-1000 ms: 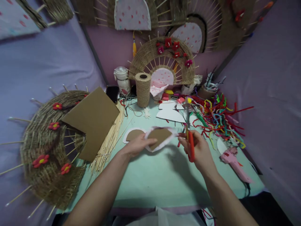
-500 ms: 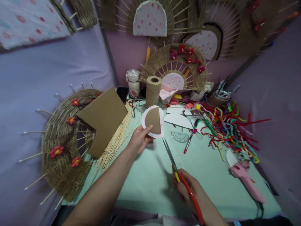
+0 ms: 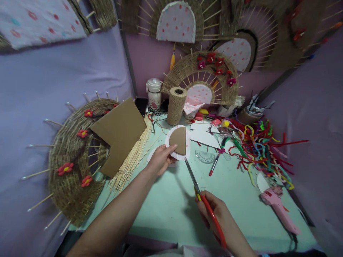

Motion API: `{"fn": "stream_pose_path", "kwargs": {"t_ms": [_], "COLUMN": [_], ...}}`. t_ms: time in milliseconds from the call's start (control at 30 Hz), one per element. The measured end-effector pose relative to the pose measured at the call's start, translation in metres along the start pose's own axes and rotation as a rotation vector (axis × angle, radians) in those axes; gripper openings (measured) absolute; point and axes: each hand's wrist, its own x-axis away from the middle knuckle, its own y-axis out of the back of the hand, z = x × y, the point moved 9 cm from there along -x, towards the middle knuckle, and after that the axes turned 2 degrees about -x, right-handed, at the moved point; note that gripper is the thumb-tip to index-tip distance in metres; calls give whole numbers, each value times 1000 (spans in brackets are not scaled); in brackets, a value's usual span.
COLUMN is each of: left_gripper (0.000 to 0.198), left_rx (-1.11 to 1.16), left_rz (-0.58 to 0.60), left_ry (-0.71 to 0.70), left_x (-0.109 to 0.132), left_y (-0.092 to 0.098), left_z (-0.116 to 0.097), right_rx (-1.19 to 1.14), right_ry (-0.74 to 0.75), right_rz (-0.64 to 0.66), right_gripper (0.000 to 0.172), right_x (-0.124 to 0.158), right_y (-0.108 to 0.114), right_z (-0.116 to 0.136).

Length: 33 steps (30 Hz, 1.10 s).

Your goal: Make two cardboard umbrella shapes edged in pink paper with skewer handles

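Observation:
My left hand [image 3: 160,159] pinches a half-round piece of brown cardboard backed by white spotted fabric [image 3: 179,142], held upright above the pale green table [image 3: 166,207]. My right hand [image 3: 214,212] grips red-handled scissors [image 3: 205,201]. Their blades point up and left, and the tips touch the lower edge of the fabric piece. Another half-round piece lies on the table, partly hidden behind my left hand.
A jute twine spool [image 3: 176,105] and a white jar [image 3: 154,93] stand at the back. Brown cardboard [image 3: 118,134] and a bundle of sticks [image 3: 132,157] lie left, against a woven fan with red flowers [image 3: 71,160]. Pipe cleaners [image 3: 257,146], a pink glue gun [image 3: 278,205], a protractor [image 3: 205,156] lie right.
My left hand lifted the fabric piece up and turned it upright. My right hand drew back toward me with the scissors, then brought the blade tips up to the piece's lower edge.

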Motion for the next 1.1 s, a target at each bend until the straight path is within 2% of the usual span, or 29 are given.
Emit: {"fn": "stream_pose_path", "kwargs": {"t_ms": [167,733,1100], "left_gripper": [30,9,10], "left_rx": [14,99,106], "left_rz": [-5,-83,-79], "left_ry": [38,147,170], "left_x": [-2,0,-2], "left_y": [4,4,6], "left_z": [6,16,20], "right_rx": [17,6,49], "right_ry": [-13,-25,-21], "right_rz": [-6,-18,-42], "right_gripper": [47,45,39], "right_x": [-1,-3,-4], "right_y": [1,3,7], "right_z": [-1,-9,-16]}}
